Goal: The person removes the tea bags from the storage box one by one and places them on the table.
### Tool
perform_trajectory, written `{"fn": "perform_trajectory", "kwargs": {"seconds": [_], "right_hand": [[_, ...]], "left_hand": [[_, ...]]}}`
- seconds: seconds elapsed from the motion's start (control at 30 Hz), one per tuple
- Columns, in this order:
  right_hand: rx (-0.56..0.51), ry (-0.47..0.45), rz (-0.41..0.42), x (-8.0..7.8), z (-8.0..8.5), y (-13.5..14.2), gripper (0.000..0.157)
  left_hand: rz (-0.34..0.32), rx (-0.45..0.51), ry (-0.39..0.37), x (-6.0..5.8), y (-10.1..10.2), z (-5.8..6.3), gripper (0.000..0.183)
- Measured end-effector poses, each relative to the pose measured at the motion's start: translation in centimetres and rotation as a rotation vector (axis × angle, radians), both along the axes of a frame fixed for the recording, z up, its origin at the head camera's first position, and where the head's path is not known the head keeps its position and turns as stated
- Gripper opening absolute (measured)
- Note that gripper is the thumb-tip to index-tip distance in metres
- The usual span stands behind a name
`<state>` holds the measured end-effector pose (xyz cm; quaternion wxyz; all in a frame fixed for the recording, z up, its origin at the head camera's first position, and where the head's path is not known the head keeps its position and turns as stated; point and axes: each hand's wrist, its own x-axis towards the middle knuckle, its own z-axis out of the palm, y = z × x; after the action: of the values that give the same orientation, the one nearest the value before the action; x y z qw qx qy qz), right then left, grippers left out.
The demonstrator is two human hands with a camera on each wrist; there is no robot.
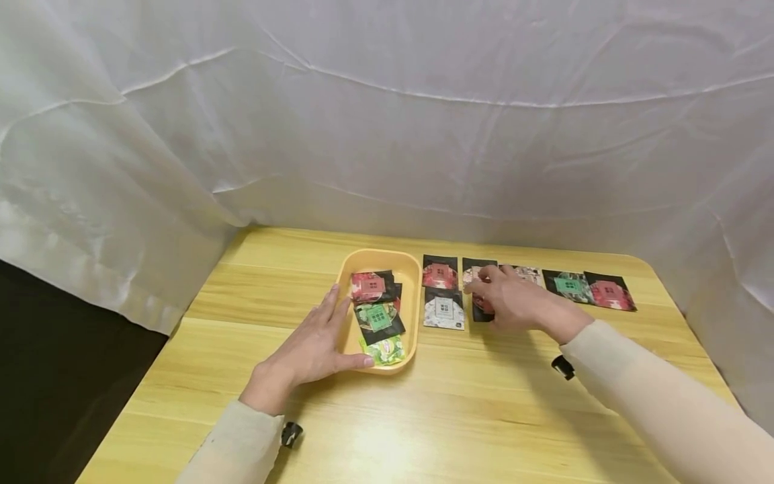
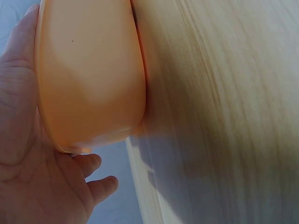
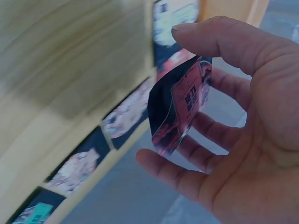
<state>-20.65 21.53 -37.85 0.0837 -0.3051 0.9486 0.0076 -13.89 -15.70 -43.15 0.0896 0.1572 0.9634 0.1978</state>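
Note:
My left hand [image 1: 314,343] rests against the left side of a yellow plastic tray [image 1: 408,272], its fingers extended along the rim and the thumb over the near corner. Several sachets lie inside the tray: a black-and-red one [image 1: 371,287], a black-and-green one [image 1: 379,320] and a light green packet [image 1: 385,351]. Over the tabletop, my right hand [image 1: 514,299] pinches a black sachet with a red label [image 3: 187,100] between thumb and fingers. In the head view the hand covers much of it. Just left of it lies a white-and-black sachet [image 1: 445,308].
Along the far edge runs a row of sachets, among them a black-and-red one [image 1: 440,272], a black-and-green one [image 1: 567,285] and another black-and-red one [image 1: 609,293]. A pale curtain [image 1: 387,148] hangs behind the wooden table [image 1: 423,417].

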Motion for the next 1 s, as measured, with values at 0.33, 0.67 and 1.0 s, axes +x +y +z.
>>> {"fn": "perform_trajectory", "kwargs": {"seconds": [0.33,0.67,1.0], "right_hand": [[0.009,-0.119,-0.043,-1.0,-2.3,0.3,0.076],[0.023,-0.182,-0.063,-1.4,-3.5,0.2,0.079],[0.029,-0.216,-0.079,-1.8,-3.8,0.2,0.082]], "left_hand": [[0.000,-0.007,0.016,0.0,-0.1,0.0,0.122],[0.000,-0.002,0.008,0.0,0.0,-0.2,0.120],[0.000,0.004,0.015,0.0,0.0,-0.1,0.120]]}}
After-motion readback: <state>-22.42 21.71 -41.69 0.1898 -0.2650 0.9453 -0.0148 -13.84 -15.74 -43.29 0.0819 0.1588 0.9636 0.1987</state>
